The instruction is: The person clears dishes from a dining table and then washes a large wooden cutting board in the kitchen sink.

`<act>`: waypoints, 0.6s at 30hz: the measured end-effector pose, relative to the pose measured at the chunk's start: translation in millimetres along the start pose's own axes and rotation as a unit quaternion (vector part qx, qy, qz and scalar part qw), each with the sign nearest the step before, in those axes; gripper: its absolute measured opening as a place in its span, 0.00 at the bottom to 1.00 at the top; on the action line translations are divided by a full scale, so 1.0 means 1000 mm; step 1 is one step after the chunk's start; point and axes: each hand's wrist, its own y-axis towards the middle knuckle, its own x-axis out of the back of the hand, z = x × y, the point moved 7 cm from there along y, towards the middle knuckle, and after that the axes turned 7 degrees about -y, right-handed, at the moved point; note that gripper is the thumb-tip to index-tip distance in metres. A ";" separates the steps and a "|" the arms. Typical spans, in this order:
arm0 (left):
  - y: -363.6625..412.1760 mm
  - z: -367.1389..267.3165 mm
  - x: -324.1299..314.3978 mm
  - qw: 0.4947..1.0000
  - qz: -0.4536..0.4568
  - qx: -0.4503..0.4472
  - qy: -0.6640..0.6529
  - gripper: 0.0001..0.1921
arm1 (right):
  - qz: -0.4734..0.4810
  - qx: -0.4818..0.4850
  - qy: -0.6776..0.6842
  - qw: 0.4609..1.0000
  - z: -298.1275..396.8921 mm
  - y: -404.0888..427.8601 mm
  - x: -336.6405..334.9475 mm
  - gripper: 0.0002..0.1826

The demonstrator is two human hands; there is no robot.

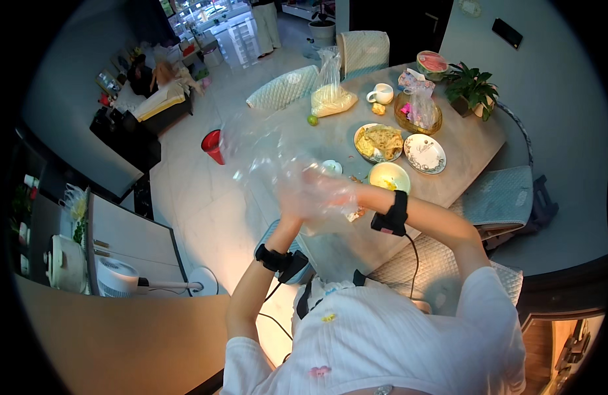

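Observation:
A large clear plastic bag is spread over and around both hands above the near left part of the marble-look table. My left hand shows blurred through the film. My right hand is also behind or within the plastic, close beside the left; the fingers of both are too blurred to read. Just past the hands lies a small white-green dish. To their right stands a pale green bowl with yellow remains. Beyond it are a plate of flatbread and a white patterned plate.
Farther back are a tied bag of pale yellow food, a white mug, a wire basket, a potted plant and a cut watermelon. Chairs surround the table. A red bin stands on the floor. Other people are in the far room.

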 end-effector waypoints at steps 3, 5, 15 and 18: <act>-0.004 0.003 0.001 0.994 0.046 -0.033 0.091 0.15 | -0.191 -0.159 0.412 0.876 -0.010 -0.001 -0.007 0.29; -0.006 0.004 0.006 0.986 0.068 -0.050 0.145 0.16 | -0.197 -0.263 0.476 0.816 -0.010 0.002 -0.012 0.25; -0.003 0.018 0.011 0.962 0.182 -0.027 0.202 0.21 | -0.185 -0.254 0.408 0.857 -0.028 0.002 -0.068 0.19; -0.015 0.050 0.037 0.968 0.229 0.100 -0.021 0.23 | -0.180 -0.270 0.442 0.837 -0.024 0.008 -0.075 0.18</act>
